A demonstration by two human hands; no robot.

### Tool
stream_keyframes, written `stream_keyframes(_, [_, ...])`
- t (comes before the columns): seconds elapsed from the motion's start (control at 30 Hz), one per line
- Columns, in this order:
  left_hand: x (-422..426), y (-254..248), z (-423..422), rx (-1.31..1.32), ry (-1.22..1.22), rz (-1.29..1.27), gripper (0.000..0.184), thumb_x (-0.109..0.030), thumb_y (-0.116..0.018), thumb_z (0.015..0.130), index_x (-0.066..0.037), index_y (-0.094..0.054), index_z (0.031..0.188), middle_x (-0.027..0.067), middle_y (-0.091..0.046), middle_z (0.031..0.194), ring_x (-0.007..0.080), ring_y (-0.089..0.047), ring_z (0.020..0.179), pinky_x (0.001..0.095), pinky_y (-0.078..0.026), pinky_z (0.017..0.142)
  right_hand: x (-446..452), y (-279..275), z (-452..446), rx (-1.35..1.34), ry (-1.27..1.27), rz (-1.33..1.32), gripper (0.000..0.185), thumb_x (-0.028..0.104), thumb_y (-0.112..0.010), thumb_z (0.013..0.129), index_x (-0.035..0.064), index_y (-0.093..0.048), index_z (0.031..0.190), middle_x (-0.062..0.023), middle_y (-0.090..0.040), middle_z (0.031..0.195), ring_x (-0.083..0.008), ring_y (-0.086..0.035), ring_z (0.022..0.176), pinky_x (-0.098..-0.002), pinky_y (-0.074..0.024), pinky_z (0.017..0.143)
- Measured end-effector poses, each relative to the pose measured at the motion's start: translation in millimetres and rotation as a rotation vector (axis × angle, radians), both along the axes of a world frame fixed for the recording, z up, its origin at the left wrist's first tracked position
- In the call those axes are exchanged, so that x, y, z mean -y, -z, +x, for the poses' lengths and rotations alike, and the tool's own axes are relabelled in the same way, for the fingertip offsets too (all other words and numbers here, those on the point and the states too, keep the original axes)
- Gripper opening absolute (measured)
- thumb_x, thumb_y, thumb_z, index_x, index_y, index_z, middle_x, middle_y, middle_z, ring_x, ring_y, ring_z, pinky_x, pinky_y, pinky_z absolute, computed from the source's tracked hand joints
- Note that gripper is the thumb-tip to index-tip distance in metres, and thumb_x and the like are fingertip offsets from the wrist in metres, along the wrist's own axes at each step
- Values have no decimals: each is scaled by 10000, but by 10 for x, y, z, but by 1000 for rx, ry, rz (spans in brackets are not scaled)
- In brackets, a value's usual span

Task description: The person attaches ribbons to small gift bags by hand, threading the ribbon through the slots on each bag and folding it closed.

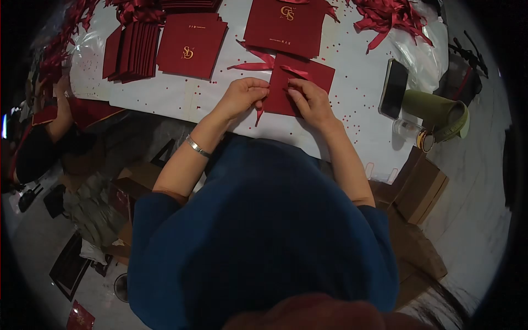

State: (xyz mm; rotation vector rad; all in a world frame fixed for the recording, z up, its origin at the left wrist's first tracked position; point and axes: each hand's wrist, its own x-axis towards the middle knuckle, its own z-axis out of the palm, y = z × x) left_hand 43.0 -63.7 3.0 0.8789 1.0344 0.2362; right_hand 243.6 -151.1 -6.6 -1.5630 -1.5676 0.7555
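A small dark red paper bag (pixel 319 74) lies flat at the table's near edge, in front of me. A shiny red ribbon (pixel 253 66) spreads across its left side, and one tail hangs below my left fingers. My left hand (pixel 242 98) is closed in a pinch on the ribbon at the bag's left edge. Over the bag's right part rests my right hand (pixel 314 104), its fingers curled and thumb near the index fingertip. Whatever those fingertips hold is too small to make out. Another ribbon piece (pixel 294 71) lies just above them.
Larger red bags with gold letters (pixel 283 27) lie beyond. Stacked red bags (pixel 132 52) stand left, beside a flat pile (pixel 191 47). Ribbons (pixel 393 22) heap at the back right. A phone (pixel 394 88), green case (pixel 432 113) and glass jar (pixel 408 132) sit right. Another person's arm (pixel 61 113) shows left.
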Motion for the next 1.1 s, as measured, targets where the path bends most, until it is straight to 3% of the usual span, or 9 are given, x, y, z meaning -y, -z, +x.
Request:
stream_keyframes(0.13, [-6,-23,43,54,125,-114,172,-110,-625,896,-34,-611,1051,-1,-626,785,66,-581,641,194,-435,556,13,-22,-2,-45,10,-51,199,129,-607,875,-10,-634,1015,-181,-659,954,-341,-630,910,-389,-506,802])
stream_keyframes(0.2, [6,-28,72,11,198,-123,175,-120,-635,890,-39,-613,1044,0,-628,777,74,-582,625,193,-423,530,2,-21,40,52,-53,16,182,123,-627,874,-11,-642,997,-156,-655,918,-279,-644,847,-331,-509,752])
stream_keyframes(0.33, [46,-69,59,57,239,-155,94,-174,-624,908,-81,-610,917,-27,-607,737,52,-568,614,176,-371,513,14,-39,39,11,-32,-12,162,118,-625,871,-13,-643,964,-147,-650,901,-278,-637,835,-337,-502,740])
stream_keyframes(0.4, [47,-86,60,63,265,-151,108,-190,-609,920,-90,-603,880,-28,-599,728,50,-564,617,174,-362,518,7,-76,27,-47,-2,-43,147,111,-614,860,-17,-643,924,-167,-643,877,-334,-620,837,-385,-496,748])
stream_keyframes(0.47, [35,-65,63,44,307,-119,166,-215,-581,941,-112,-565,811,-25,-578,634,37,-516,551,183,-393,497,12,-66,26,-62,1,-41,142,108,-613,859,-17,-642,920,-164,-638,871,-332,-617,836,-384,-494,750])
stream_keyframes(0.8, [74,-3,41,120,193,-214,131,-208,-571,941,-105,-595,863,-43,-567,694,41,-531,603,170,-353,515,31,-26,33,-56,-49,49,116,100,-622,847,-10,-634,880,-151,-610,833,-321,-591,818,-383,-480,743])
stream_keyframes(0.9, [99,-42,75,114,164,-235,125,-207,-569,942,-101,-596,881,-35,-575,704,47,-539,579,167,-349,471,52,-42,47,3,-89,-15,115,90,-614,865,-9,-631,919,-138,-621,887,-279,-607,871,-344,-487,782])
stream_keyframes(1.1, [112,103,38,186,108,-306,120,-207,-576,940,-89,-597,944,-11,-584,684,69,-548,539,172,-362,438,57,-35,46,11,-106,19,117,97,-612,867,-5,-630,921,-140,-618,890,-284,-604,885,-354,-484,798])
